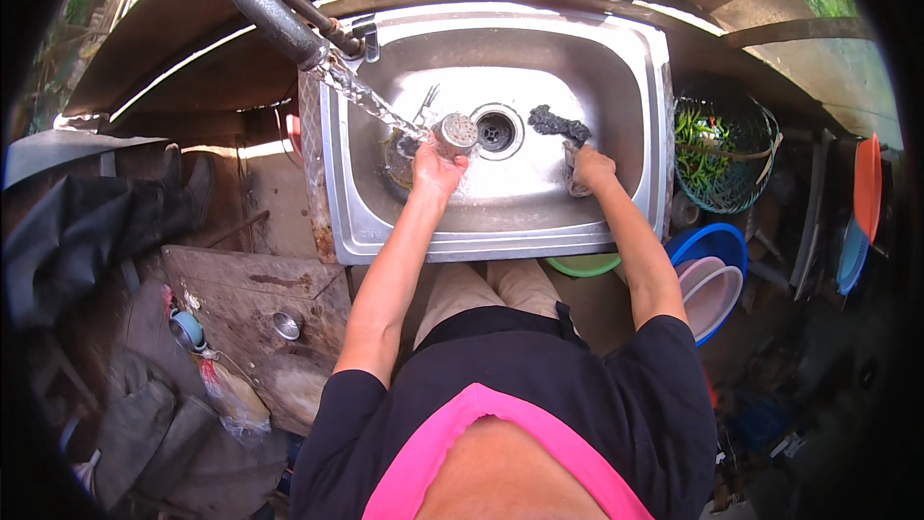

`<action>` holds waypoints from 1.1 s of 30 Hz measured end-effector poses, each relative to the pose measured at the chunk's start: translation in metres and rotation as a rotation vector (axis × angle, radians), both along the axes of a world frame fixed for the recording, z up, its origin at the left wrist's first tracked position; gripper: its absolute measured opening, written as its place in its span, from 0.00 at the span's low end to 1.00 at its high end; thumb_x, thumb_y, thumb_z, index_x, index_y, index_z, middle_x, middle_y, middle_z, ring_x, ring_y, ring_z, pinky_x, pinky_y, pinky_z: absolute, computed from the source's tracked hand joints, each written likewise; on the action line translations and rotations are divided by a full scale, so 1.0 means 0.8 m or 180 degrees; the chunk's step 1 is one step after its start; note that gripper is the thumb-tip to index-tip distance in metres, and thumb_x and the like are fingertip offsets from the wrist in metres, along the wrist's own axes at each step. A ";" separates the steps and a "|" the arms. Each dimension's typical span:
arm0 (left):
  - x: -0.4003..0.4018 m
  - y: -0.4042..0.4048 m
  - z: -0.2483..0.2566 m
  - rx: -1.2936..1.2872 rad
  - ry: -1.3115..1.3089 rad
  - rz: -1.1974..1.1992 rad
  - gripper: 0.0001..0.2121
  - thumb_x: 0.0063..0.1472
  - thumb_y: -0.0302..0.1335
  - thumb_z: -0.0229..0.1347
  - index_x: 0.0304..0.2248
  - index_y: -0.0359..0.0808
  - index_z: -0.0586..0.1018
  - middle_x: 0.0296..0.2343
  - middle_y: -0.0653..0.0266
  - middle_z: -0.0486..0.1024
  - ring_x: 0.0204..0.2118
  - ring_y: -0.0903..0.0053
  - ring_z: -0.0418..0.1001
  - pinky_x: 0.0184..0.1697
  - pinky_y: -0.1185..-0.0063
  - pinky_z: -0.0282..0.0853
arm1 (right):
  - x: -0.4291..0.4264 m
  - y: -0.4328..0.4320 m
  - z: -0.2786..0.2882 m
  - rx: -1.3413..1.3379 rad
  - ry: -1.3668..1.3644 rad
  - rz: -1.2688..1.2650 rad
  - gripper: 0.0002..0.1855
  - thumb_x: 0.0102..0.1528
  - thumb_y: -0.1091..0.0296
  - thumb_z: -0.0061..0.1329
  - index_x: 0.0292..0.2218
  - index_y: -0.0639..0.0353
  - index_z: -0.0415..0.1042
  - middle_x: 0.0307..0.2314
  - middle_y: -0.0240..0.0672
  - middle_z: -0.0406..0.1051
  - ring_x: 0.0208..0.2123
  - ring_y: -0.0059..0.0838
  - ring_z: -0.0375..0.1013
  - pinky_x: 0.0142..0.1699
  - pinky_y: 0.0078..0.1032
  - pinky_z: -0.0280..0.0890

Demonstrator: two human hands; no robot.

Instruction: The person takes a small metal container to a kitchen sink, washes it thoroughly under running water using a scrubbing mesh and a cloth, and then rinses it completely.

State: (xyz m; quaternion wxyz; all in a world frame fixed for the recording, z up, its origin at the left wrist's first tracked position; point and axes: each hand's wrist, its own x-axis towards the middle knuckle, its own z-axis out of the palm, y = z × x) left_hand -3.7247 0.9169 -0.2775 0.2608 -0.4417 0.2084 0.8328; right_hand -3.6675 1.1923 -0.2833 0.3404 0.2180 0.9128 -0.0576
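Observation:
My left hand holds a round metal sink strainer with small holes, left of the drain opening. Water from the faucet runs down onto that hand. On the right of the stainless steel sink, my right hand grips a greyish-brown rag, partly hidden under the fingers. A dark, clumped mass lies on the basin floor just beyond that hand; its material is unclear. Behind my left hand sits a brownish, dark-centred thing, partly covered.
To the right hangs a dark green basket of green chillies. Below it are a blue basin and paler bowls. At left stands a worn wooden board with a small metal bowl. Black rubber waders lie farther left.

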 end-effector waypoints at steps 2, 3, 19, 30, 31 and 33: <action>0.002 0.000 0.003 0.0010 0.0000 -0.0067 0.13 0.60 0.41 0.35 0.33 0.45 0.69 0.27 0.70 0.70 0.25 0.79 0.62 0.21 0.81 0.53 | -0.003 -0.006 0.001 0.0370 0.0410 0.0354 0.37 0.40 0.66 0.51 0.49 0.67 0.49 0.36 0.45 0.63 0.37 0.46 0.65 0.40 0.38 0.62; 0.004 0.000 0.004 -0.0079 0.0047 -0.0078 0.13 0.60 0.41 0.35 0.33 0.45 0.69 0.27 0.70 0.70 0.24 0.79 0.62 0.21 0.81 0.53 | -0.006 -0.011 0.000 0.0443 0.0683 0.0556 0.37 0.39 0.66 0.51 0.49 0.67 0.51 0.36 0.44 0.63 0.37 0.43 0.65 0.39 0.39 0.62; 0.008 -0.003 -0.004 -0.0004 -0.0276 -0.0284 0.11 0.59 0.38 0.38 0.35 0.45 0.69 0.28 0.74 0.71 0.24 0.82 0.64 0.19 0.83 0.54 | -0.100 -0.086 -0.050 -0.0484 0.1925 -0.0961 0.36 0.43 0.59 0.49 0.48 0.66 0.47 0.39 0.54 0.57 0.40 0.48 0.62 0.43 0.37 0.60; 0.007 0.012 0.000 -0.0218 -0.0401 0.0034 0.11 0.60 0.36 0.35 0.32 0.44 0.69 0.24 0.70 0.70 0.22 0.83 0.64 0.18 0.83 0.54 | -0.043 -0.163 0.039 -0.2815 0.2269 0.0790 0.22 0.46 0.56 0.44 0.42 0.51 0.58 0.31 0.43 0.64 0.36 0.44 0.65 0.40 0.33 0.61; 0.006 0.015 0.001 -0.0242 -0.0244 0.0169 0.11 0.61 0.35 0.35 0.32 0.43 0.68 0.24 0.68 0.70 0.22 0.82 0.64 0.18 0.82 0.55 | -0.042 -0.176 0.048 -0.2638 0.2324 0.1089 0.17 0.48 0.55 0.42 0.37 0.53 0.60 0.30 0.42 0.64 0.35 0.43 0.66 0.38 0.34 0.61; 0.005 0.012 0.004 -0.0188 0.0187 0.0010 0.12 0.61 0.36 0.35 0.33 0.41 0.68 0.26 0.65 0.71 0.25 0.79 0.67 0.20 0.79 0.59 | -0.064 -0.190 0.053 -0.2027 0.2177 0.0650 0.14 0.49 0.57 0.42 0.33 0.56 0.61 0.29 0.42 0.65 0.34 0.43 0.66 0.35 0.36 0.61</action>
